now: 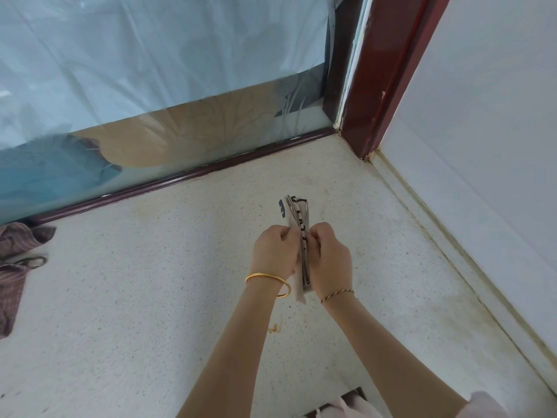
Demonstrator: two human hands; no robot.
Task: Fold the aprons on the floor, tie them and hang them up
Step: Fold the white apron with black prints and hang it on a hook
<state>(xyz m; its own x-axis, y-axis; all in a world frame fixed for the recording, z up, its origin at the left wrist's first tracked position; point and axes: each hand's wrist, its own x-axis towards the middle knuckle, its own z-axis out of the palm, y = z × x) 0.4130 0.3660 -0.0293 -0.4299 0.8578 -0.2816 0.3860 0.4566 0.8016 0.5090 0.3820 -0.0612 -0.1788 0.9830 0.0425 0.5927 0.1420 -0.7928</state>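
A folded apron (297,211), pale with dark markings and a dark strap at its top, stands on edge as a narrow bundle held above the speckled floor. My left hand (275,250) grips its left side and my right hand (330,257) grips its right side, fingers curled round the cloth, squeezing it between them. The bundle's lower end pokes out below my wrists. A second apron (18,260), brown with thin stripes, lies crumpled on the floor at the far left, partly cut off by the frame edge.
A glass sliding door (156,95) with a dark red bottom rail (180,176) runs along the back. A dark red door frame post (382,76) meets a white wall (482,146) at the right. A small yellowish scrap (275,328) lies on the floor.
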